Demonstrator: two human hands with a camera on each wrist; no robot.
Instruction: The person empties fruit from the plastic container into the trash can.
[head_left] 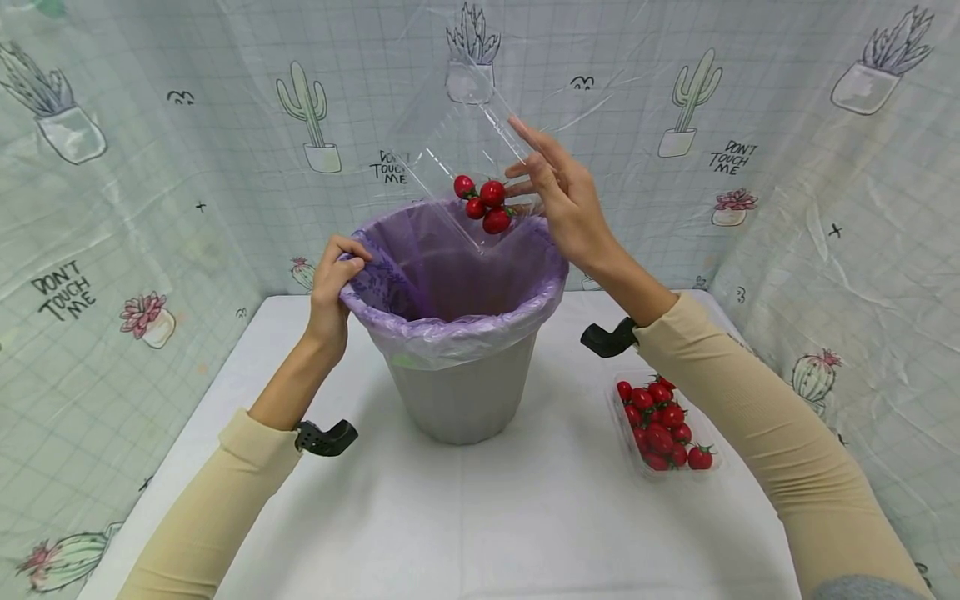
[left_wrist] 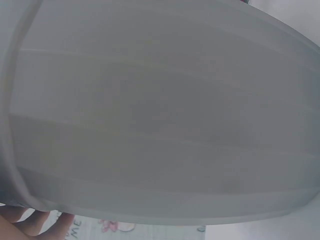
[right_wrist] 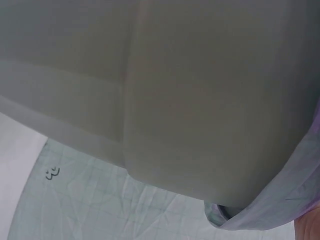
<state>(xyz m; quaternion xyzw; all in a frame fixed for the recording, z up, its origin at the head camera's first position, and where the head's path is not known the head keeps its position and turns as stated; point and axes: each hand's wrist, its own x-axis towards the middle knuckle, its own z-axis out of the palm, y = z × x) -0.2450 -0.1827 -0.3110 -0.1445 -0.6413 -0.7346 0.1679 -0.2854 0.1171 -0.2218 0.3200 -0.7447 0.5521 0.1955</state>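
A light grey bin point(head_left: 465, 404) stands on the table, its mouth lined with a purple plastic bag point(head_left: 450, 337) folded over the rim. My left hand point(head_left: 333, 271) grips the liner-covered rim at the left; a few of its fingers point(left_wrist: 55, 227) show at the lower left of the left wrist view. Above the mouth, my right hand point(head_left: 566, 192) holds a clear, box-like plastic container point(head_left: 442, 142) between thumb and fingers, tilted over the bin. Several red cherry tomatoes point(head_left: 492, 193) show at its lower part, close to the fingertips. The right wrist view is mostly bin wall point(right_wrist: 190, 100).
A clear tray point(head_left: 618, 429) of cherry tomatoes point(head_left: 660, 437) sits on the white table point(head_left: 480, 525) to the right of the bin, near my right forearm. Behind the table hangs a curtain point(head_left: 225, 167) printed with cacti.
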